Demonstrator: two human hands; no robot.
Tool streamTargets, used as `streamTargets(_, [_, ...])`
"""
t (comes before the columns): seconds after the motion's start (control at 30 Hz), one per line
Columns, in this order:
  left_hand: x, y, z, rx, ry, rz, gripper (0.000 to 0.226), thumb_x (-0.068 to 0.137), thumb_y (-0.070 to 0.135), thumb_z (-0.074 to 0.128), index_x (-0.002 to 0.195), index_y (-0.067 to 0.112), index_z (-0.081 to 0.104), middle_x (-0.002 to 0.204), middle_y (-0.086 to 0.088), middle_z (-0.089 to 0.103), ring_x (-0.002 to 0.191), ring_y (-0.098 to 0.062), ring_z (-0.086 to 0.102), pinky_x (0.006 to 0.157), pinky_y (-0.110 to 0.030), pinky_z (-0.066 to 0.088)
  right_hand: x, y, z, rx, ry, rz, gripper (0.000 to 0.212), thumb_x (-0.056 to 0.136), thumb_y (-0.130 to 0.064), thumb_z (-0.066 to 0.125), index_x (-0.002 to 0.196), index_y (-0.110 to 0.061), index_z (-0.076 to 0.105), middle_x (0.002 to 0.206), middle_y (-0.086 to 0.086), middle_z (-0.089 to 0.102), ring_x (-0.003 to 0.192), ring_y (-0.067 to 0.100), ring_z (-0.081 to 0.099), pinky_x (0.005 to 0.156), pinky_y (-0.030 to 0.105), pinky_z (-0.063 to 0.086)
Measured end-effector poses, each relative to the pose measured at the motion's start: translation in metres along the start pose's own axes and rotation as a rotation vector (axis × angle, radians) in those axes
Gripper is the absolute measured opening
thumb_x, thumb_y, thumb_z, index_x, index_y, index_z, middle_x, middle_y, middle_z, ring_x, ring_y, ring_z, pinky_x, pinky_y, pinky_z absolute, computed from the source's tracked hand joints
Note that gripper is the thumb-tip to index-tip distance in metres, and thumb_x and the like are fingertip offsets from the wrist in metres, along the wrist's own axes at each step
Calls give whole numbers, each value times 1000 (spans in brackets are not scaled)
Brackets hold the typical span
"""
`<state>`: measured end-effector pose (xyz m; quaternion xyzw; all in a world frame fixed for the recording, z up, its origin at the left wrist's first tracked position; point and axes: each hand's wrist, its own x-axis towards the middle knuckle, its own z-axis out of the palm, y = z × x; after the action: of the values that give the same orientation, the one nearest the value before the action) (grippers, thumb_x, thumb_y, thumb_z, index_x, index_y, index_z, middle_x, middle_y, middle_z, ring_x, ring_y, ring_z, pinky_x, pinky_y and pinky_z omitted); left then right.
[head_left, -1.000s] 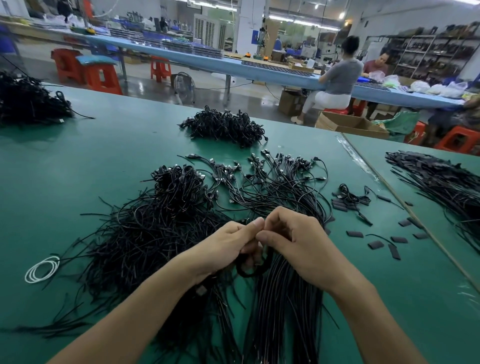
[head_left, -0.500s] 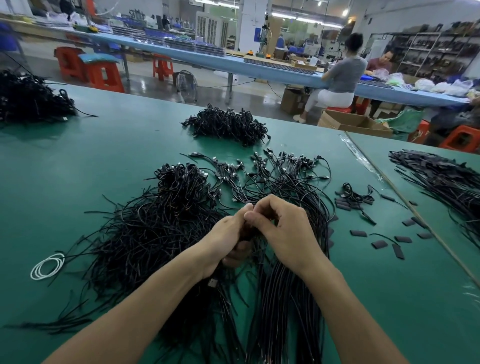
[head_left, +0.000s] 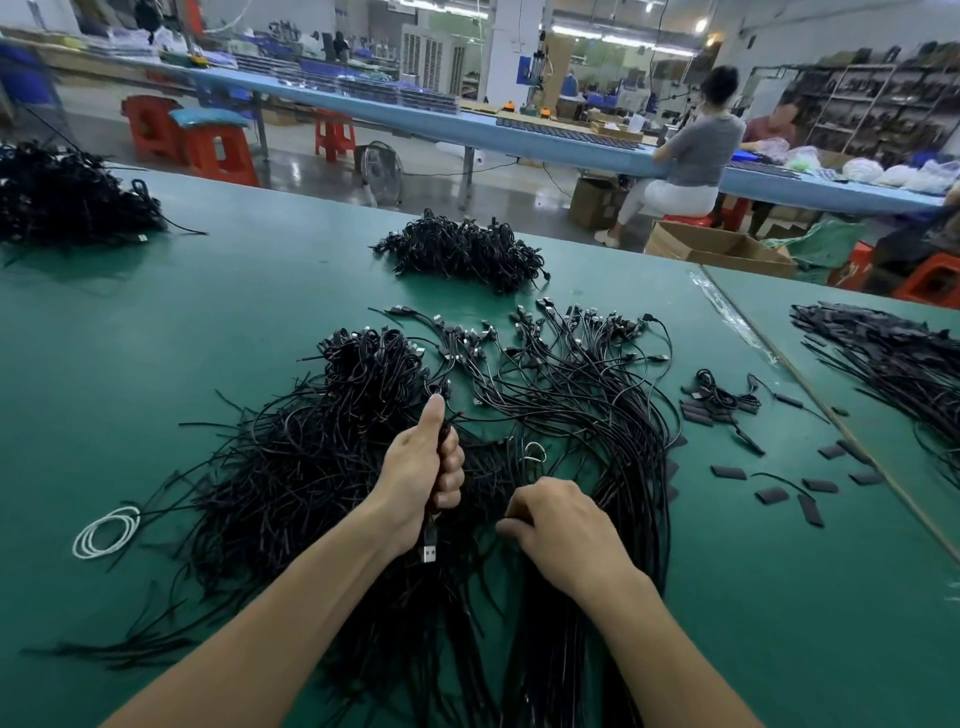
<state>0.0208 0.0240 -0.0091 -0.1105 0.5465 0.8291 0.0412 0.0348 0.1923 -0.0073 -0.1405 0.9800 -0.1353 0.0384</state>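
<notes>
Leftward, a white coil (head_left: 106, 531) lies apart on the green table (head_left: 218, 322). Left hand (head_left: 423, 480) is fisted round a bundled black cable (head_left: 445, 434), its USB plug (head_left: 429, 552) dangling below. Right hand (head_left: 563, 525) is curled into the loose cable pile (head_left: 587, 395); what it holds is hidden. The cable looks light, floppy and springy: take it mid-bundle, never by the plug.

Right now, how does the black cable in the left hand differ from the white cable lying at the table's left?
The black cable is bunched and gripped by the left hand, its metal plug poking out below; the white cable lies untouched on the green table. The black cable is folded tight, the white cable wound in a loose flat ring. Both are thin and gathered up.
</notes>
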Motion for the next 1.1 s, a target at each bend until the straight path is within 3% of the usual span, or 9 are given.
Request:
streamTargets(0.07, [0,-1,1,6,9,12,59,97,57,45,49,23,46,49,4,37,35,-8,30,31,-18,24,-1,1,-8,50,-17,2,22,95,-42,62,102,-24,72,99,-6,64,95,18,62,73,28,45])
streamTargets(0.27, [-4,1,7,-11,57,-20,67,100,63,29,49,21,37,46,3,25,33,-9,19,31,-17,16,-1,-4,-9,15,-89,36,39,94,-53,59,115,-21,66,111,4,63,105,24,60,88,38,52])
streamTargets(0.37, [-5,3,5,-38,14,-33,68,103,59,19,51,19,38,46,4,24,33,-10,17,31,-17,16,-2,-11,-2,0,-143,74,48,89,-62,60,107,-18,66,103,3,64,95,24,63,81,36,53])
streamTargets(0.53, [-7,4,5,2,-20,-26,51,104,36,26,61,15,43,47,5,27,33,-8,19,31,-18,18,-8,-17,3,-37,-106,58,27,98,-41,59,110,-19,66,108,4,63,98,26,63,84,38,53])
streamTargets(0.67, [-5,3,7,55,-15,44,52,105,48,36,68,16,53,48,9,31,37,-6,21,33,-20,19,-10,-4,-19,46,-142,142,19,96,-37,63,107,-25,72,108,3,65,96,23,65,86,36,54])
streamTargets(0.73, [-7,4,9,80,-63,78,49,101,54,41,73,16,58,51,10,33,39,-5,22,34,-18,21,-9,8,-36,135,-161,135,16,96,-29,63,104,-24,75,97,-3,71,79,8,65,74,23,54])
streamTargets(0.83, [-14,7,15,122,-150,119,46,90,59,49,71,19,65,52,10,35,41,-5,24,35,-17,22,-9,18,-57,356,-7,129,15,96,-23,62,99,-25,77,76,-13,69,50,-1,51,46,10,42])
streamTargets(0.97, [-29,10,31,199,-180,194,53,101,45,43,60,21,66,49,8,39,38,-6,22,37,-18,18,-9,8,-64,728,401,83,14,92,-20,70,94,-31,78,72,-15,71,63,0,62,58,10,48])
streamTargets(1.1, [-42,15,35,174,-205,351,60,106,27,31,56,18,63,42,10,43,36,-5,24,36,-16,22,-10,-2,-65,1082,534,155,12,91,-15,71,92,-25,77,68,-8,72,58,1,61,57,16,49])
